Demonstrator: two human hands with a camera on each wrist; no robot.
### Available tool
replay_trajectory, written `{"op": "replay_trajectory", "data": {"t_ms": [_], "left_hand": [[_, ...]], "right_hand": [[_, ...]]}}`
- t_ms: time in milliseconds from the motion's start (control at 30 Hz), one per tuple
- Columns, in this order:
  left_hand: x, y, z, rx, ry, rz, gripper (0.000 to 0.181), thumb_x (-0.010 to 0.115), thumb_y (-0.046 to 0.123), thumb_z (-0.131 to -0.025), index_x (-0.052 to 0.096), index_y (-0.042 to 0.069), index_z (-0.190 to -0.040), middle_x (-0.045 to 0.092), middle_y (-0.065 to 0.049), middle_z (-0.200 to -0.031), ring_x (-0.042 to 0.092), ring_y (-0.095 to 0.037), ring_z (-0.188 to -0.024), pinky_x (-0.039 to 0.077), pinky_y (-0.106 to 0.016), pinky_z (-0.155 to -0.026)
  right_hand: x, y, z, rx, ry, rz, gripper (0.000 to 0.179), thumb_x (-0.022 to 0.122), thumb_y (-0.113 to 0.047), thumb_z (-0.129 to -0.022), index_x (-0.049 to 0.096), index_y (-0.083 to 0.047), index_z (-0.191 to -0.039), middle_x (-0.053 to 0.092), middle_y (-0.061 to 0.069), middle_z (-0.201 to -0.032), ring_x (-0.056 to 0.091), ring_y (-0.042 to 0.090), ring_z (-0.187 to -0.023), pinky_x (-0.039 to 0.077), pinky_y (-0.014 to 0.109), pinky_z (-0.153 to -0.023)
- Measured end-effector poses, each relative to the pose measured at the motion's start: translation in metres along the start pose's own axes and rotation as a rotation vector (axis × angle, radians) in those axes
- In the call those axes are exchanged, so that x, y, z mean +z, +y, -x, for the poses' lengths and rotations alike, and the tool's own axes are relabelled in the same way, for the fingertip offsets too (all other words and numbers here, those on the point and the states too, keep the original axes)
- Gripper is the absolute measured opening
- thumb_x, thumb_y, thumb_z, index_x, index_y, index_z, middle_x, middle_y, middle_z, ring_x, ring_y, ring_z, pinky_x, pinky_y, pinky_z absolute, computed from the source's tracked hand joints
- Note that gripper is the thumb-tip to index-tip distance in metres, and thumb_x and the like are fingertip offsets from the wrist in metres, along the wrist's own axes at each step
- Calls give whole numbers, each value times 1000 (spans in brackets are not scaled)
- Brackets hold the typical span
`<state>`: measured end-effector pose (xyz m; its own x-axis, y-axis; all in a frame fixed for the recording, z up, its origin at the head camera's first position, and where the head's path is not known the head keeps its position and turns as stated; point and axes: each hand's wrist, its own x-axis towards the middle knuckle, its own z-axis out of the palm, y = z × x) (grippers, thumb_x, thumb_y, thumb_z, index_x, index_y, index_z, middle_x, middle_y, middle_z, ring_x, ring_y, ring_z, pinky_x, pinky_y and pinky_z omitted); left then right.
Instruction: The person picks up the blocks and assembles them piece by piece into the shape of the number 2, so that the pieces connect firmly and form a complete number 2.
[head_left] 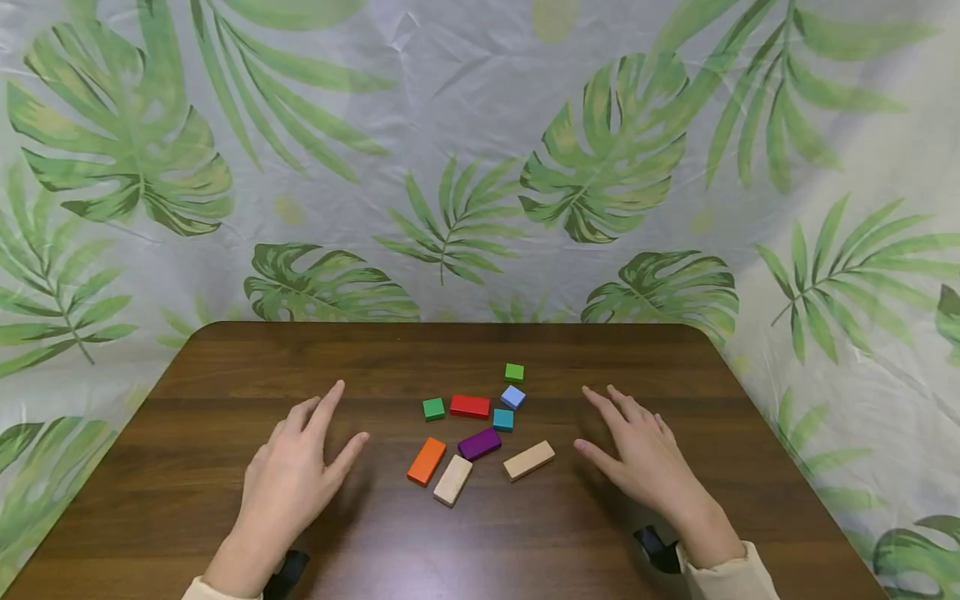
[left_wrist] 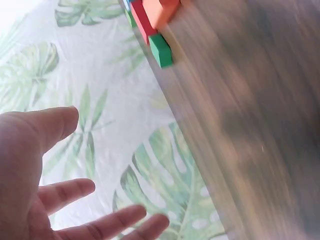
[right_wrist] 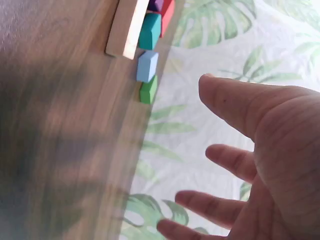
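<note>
Between my two hands, small wooden blocks lie in a loose group on the table. My left hand (head_left: 288, 467) hovers left of them, fingers spread and holding nothing; the orange block (head_left: 427, 462) is nearest to it. On the other side my right hand (head_left: 645, 458) is also spread and bare, closest to a plain wood block (head_left: 529, 461). A second plain block (head_left: 453, 480) lies near the front. Behind are a purple block (head_left: 479, 443), a red block (head_left: 470, 407), a green cube (head_left: 433, 408), a teal cube (head_left: 503, 419), a light blue cube (head_left: 513, 397) and a bright green cube (head_left: 514, 372).
The dark brown wooden table (head_left: 300, 358) has rounded far corners. A pale cloth (head_left: 465, 108) printed with green leaves hangs behind it and along the sides. Black straps (head_left: 657, 550) sit at both wrists, near light sleeves (head_left: 731, 575).
</note>
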<state>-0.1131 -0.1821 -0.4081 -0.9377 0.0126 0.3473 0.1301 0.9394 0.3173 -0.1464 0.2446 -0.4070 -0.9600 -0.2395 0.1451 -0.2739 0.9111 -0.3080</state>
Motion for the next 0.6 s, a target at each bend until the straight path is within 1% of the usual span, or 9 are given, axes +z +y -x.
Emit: {"op": "replay_trajectory", "data": {"t_ms": [67,100,167,200,300,367,500,600], "left_hand": [[1,5,2,2,4,33,72,79,46,-97,52,21,-158,70,-20,-130,73,-37,-92,55,-47,-55],[1,8,3,-1,-3,49,69,80,46,-96,55,21,-155,72,-17,-121,71,-31,-83,51,-41,-51],[2,15,5,-10,-24,75,62,81,45,-95,61,21,-149,73,-9,-110,66,-20,-74,45,-34,-48],[3,17,5,-12,-39,87,59,82,44,-95,63,21,-146,72,-6,-105,62,-15,-70,42,-32,-48],[7,25,8,-22,-77,127,49,83,43,-94,69,22,-136,71,3,-94,55,-6,-67,42,-30,-51],[11,29,10,-24,-100,153,45,84,42,-93,72,23,-132,71,7,-90,52,-3,-64,41,-29,-51],[19,36,13,-34,-149,212,40,87,40,-91,75,24,-125,63,16,-79,45,1,-56,38,-25,-50],[25,40,16,-43,-180,273,37,89,38,-90,76,25,-121,57,20,-73,43,2,-54,37,-24,-50]], "right_hand": [[1,0,0,-20,5,-10,69,73,-43,-102,47,-20,-162,49,26,-161,54,57,-137,42,81,-103],[2,0,0,-27,6,-22,68,74,-42,-102,49,-20,-161,53,24,-157,57,55,-135,46,78,-100],[3,1,-1,-33,-4,-48,65,75,-40,-102,52,-19,-159,59,22,-151,62,51,-130,52,72,-94],[4,1,-1,-33,-15,-63,63,75,-39,-102,53,-20,-158,62,20,-148,65,47,-127,55,68,-91],[8,4,-2,-32,-45,-129,58,76,-36,-101,57,-19,-154,67,15,-139,69,39,-121,59,59,-86],[11,6,-4,-45,-64,-174,56,77,-35,-101,59,-17,-151,68,13,-134,70,34,-116,59,53,-85],[18,12,-8,-91,-93,-265,51,77,-32,-101,63,-12,-146,71,7,-125,68,22,-106,57,41,-86],[23,16,-12,-113,-121,-335,47,77,-30,-101,65,-10,-141,71,4,-113,65,13,-96,53,31,-78]]}}
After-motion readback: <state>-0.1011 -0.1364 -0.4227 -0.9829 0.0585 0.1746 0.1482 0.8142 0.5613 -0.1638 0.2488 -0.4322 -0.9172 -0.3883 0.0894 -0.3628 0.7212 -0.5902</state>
